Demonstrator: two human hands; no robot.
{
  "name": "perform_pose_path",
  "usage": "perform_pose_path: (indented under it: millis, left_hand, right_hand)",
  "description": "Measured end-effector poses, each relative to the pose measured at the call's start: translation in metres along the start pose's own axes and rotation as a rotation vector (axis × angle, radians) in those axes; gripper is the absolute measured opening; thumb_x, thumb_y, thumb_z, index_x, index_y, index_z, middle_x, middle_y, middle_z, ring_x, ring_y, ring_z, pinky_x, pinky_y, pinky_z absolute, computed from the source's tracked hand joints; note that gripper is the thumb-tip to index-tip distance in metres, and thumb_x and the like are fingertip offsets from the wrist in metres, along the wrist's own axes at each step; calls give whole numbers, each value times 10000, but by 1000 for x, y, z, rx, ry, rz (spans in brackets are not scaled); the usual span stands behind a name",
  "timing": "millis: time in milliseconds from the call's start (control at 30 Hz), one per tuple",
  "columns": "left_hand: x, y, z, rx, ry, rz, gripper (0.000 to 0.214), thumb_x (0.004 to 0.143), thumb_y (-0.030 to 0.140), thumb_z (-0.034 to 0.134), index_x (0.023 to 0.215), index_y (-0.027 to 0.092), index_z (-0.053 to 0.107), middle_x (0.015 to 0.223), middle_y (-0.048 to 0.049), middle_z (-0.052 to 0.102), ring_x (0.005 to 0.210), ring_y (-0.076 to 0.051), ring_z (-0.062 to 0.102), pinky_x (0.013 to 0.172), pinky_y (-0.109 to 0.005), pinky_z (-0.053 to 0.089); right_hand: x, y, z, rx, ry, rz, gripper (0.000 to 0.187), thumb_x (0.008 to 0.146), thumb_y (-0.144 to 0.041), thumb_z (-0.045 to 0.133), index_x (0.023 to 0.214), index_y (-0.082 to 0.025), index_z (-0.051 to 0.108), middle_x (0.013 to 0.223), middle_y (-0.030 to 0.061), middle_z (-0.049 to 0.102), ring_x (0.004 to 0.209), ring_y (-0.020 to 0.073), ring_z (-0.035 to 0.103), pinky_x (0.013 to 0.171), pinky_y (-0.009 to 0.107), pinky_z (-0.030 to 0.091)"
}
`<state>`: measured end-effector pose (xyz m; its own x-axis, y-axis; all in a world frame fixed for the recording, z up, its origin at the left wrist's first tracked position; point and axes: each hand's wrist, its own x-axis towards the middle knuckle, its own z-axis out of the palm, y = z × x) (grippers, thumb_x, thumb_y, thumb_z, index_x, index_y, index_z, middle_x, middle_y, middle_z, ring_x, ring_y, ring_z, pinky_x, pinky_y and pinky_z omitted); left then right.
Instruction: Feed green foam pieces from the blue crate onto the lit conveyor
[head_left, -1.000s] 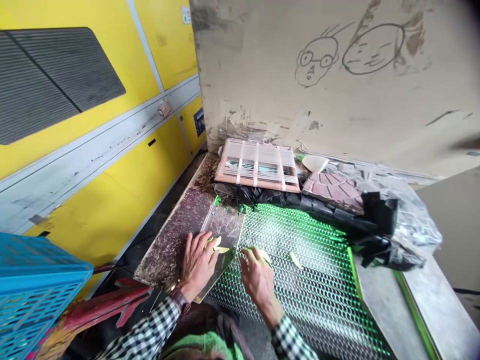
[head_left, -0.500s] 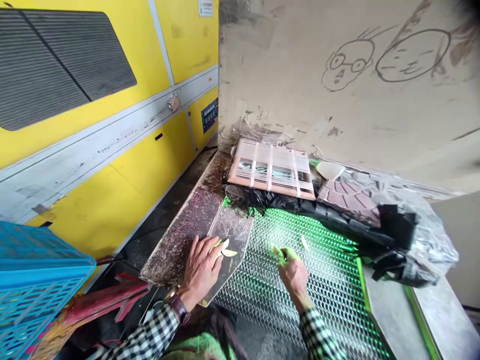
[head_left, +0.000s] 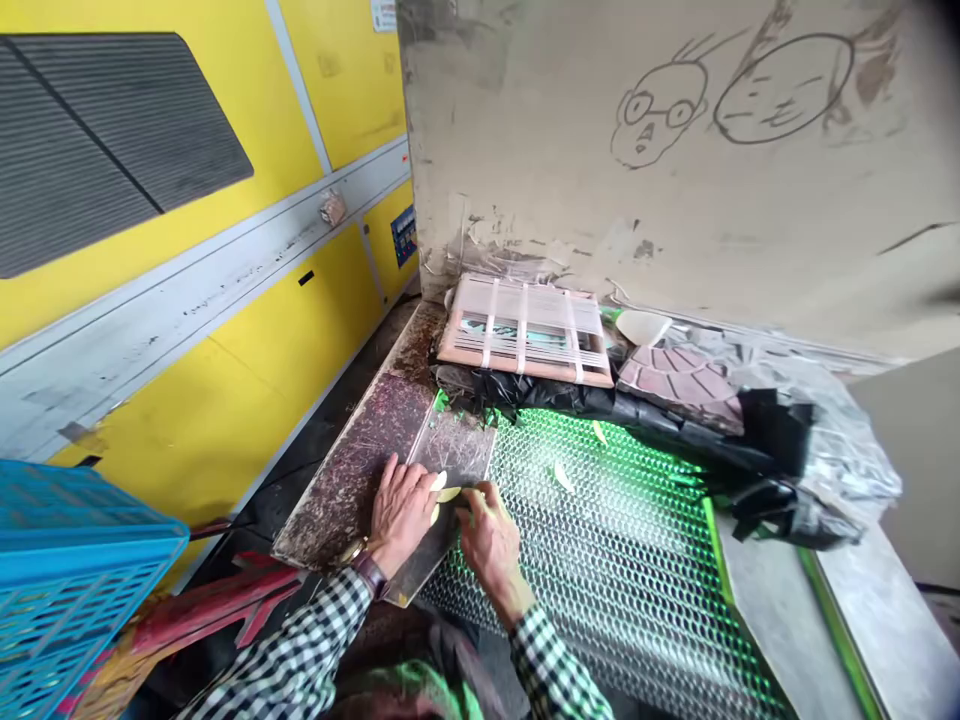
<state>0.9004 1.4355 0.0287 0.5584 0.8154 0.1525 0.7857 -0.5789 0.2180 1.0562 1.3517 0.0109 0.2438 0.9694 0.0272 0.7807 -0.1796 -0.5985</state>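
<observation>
My left hand (head_left: 401, 508) lies flat, fingers together, on a scratched clear plate (head_left: 457, 452) and presses on small pale petal-shaped pieces (head_left: 445, 492). My right hand (head_left: 487, 535) has come beside it, its curled fingers touching the same pieces at the plate's edge. What its fingers pinch is too small to make out. Two more pale pieces (head_left: 562, 476) lie loose farther out on the green-lit honeycomb mesh (head_left: 630, 560).
A strapped bundle of flat boards (head_left: 525, 328) and a brown fan-shaped piece (head_left: 679, 375) rest on black plastic wrap (head_left: 750, 440) at the back. A yellow machine (head_left: 187, 300) stands left, a blue crate (head_left: 67, 580) near left, red scraps (head_left: 202, 620) below. A scribbled wall rises behind.
My right hand moved left across the mesh from the loose pieces to the plate, meeting my left hand. The left hand stayed on the plate.
</observation>
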Motion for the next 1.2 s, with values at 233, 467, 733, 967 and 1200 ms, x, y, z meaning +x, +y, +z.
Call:
perform_pose_path:
  millis: [233,467,733,967,1200]
  left_hand:
    - [-2,-9,-1,-117,63,-50,209,1004,223,620,1197,220,703,1046,-45,757,1006,-247,679,1192,-528,392]
    - [0,-9,-1,-164,157,-26,238,1037,209,549,1228,216,692,1128,-54,780,1059,-234,700,1214,-531,354]
    - [-6,6,-21,-180,197,-115,302,1084,290,454,1230,211,707,1078,-63,791,990,-249,705,1061,-458,482]
    - [-21,112,9,-318,-374,-247,340,1093,335,436,955,255,736,867,-20,792,783,-185,739,621,-272,396]
    - [-12,161,50,-389,-539,-266,272,1063,348,462,964,262,701,859,-11,782,819,-192,730,628,-271,343]
  right_hand:
    - [-13,26,-6,4,34,97,299,1070,-305,384,1053,-182,656,1043,68,664,739,150,616,634,274,421]
    - [12,-11,9,-29,-11,-64,298,1016,-202,476,1274,-224,623,1241,84,644,970,183,657,688,266,451]
    - [1,17,-5,100,-52,51,188,1026,-269,469,979,-207,639,972,47,694,787,165,633,680,271,374]
    - [-52,92,-67,168,-9,449,394,968,-561,420,968,-241,651,941,71,744,792,250,651,686,333,382]
    - [-84,141,-112,190,-17,605,423,866,-619,451,879,-246,650,897,69,744,825,275,659,734,367,416]
